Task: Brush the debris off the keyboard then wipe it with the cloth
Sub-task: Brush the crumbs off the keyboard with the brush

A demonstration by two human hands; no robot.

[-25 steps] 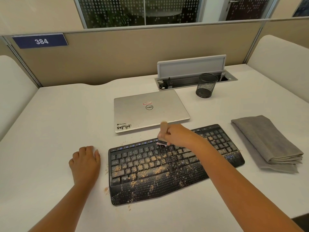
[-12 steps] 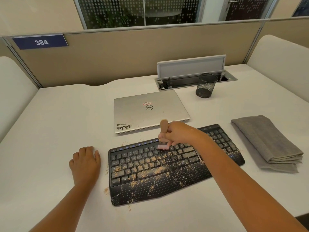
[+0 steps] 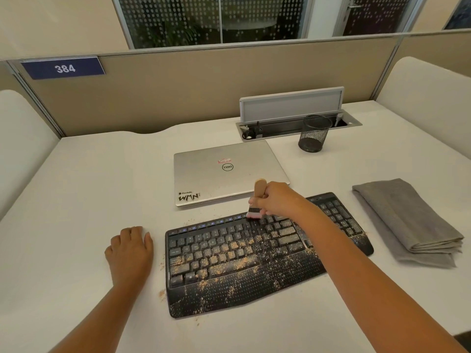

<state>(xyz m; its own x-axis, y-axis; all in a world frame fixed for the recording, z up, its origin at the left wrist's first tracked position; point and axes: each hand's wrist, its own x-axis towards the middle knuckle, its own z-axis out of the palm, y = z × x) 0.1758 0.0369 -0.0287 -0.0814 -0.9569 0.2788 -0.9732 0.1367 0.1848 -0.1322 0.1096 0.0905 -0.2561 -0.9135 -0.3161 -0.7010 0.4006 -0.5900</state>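
Note:
A black keyboard point(image 3: 244, 258) lies on the white desk, its keys and palm rest strewn with tan crumbs point(image 3: 229, 266). My right hand point(image 3: 279, 198) grips a small brush point(image 3: 258, 200) by its wooden handle, the pale bristles touching the top key row near the middle. My left hand point(image 3: 131, 252) rests flat on the desk just left of the keyboard, holding nothing. A folded grey cloth point(image 3: 405, 220) lies to the right of the keyboard, untouched.
A closed silver laptop point(image 3: 226, 171) sits right behind the keyboard. A black mesh pen cup point(image 3: 314, 133) and an open cable tray point(image 3: 293, 126) stand further back. A few crumbs lie on the desk point(image 3: 76, 200) by the keyboard's left edge. Partition walls surround the desk.
My right hand has carried the brush a little up and back, from the upper key rows to the keyboard's top edge. The left hand has stayed put.

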